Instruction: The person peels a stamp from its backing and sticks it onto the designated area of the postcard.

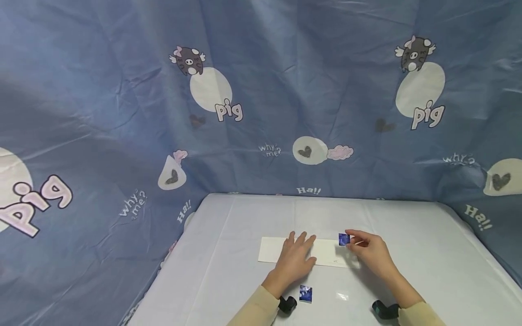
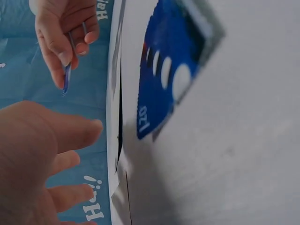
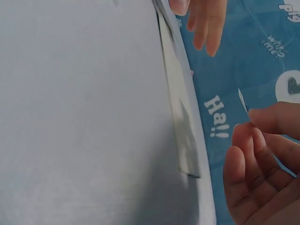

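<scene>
**Right hand pinches a blue stamp over the envelope**

The right hand [image 1: 372,254] pinches a small blue stamp [image 1: 344,239] between thumb and forefinger, the other fingers curled loosely behind. It holds the stamp just above the right end of a white envelope [image 1: 326,253] that lies flat on the table [image 1: 428,253], about midway between the left and right edges and somewhat nearer the front edge than the far one. In the right wrist view the stamp shows edge-on as a thin sliver — whether it touches the paper cannot be told.

The left hand [image 1: 294,259] lies palm down on the middle of the envelope, fingers straight and slightly spread, pressing the paper to the table.

A second blue stamp [image 1: 305,294] lies flat on the table near the front edge, just beside the left wrist; the left wrist view shows it close — blue with white shapes and a toothed edge. A small shiny scrap [image 1: 342,296] lies near it, toward the right.

A blue cloth [image 1: 122,113] printed with pigs and words hangs behind and beside the table.
</scene>
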Available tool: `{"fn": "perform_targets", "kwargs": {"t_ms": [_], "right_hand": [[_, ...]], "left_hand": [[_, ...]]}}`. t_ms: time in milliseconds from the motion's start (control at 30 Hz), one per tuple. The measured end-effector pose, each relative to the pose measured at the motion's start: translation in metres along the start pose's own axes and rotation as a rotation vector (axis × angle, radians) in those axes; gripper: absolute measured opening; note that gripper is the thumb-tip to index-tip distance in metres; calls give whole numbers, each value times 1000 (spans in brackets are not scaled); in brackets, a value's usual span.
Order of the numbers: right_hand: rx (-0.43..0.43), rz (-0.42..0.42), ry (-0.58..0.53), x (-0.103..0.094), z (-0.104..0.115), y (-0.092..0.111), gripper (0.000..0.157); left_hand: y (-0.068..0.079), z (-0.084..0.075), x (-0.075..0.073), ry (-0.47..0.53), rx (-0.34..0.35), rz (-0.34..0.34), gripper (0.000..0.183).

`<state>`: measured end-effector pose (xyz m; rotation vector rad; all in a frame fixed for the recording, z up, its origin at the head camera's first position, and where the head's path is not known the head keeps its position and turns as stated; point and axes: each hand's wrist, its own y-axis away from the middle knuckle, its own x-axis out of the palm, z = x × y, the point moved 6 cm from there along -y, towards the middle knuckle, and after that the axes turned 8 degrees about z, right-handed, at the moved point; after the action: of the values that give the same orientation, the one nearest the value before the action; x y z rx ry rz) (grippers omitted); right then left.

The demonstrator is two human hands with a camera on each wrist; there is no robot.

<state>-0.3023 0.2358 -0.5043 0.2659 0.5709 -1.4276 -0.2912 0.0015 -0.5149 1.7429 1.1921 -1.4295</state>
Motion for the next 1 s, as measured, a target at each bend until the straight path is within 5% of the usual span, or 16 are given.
{"fn": "perform_targets", "kwargs": {"t_ms": [400, 1000], "right_hand": [[80, 41, -5, 2, -19, -4, 41], [126, 70, 97, -9, -30, -9, 36]], "left_hand": [[-7, 0, 14, -25, -54, 174, 66], [-11, 0, 17, -144, -59, 234, 63]]}}
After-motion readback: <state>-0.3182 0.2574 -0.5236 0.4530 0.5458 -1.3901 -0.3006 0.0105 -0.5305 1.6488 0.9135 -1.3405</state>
